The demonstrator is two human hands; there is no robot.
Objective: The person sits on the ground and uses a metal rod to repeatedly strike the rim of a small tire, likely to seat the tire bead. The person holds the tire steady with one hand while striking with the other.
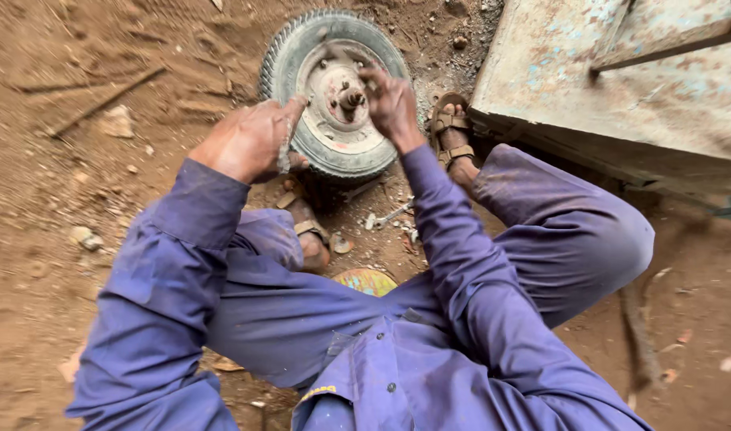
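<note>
Small grey rubber-tyred wheel with rusty steel hub (pixel 333 96) stands upright on dirt ground (pixel 78 199), between sandalled feet. Left hand (pixel 250 140) loosely closed on tyre's left tread. Right hand (pixel 391 104) fingers pinch at hub centre; held item unclear. Likely heavy, rigid, gritty; grip tread edges.

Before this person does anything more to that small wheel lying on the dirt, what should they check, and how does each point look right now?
1. Wheel lies flat on the dirt: ok.
2. Left hand rests at the tyre's edge, steadying it: ok.
3. Right hand is at the hub; whether it holds anything: cannot tell.
4. Small tool lies within reach between the sandalled feet: ok.
5. Open sandals near loose metal parts: not ok.
6. Hub fasteners tight or loose: cannot tell.
</note>
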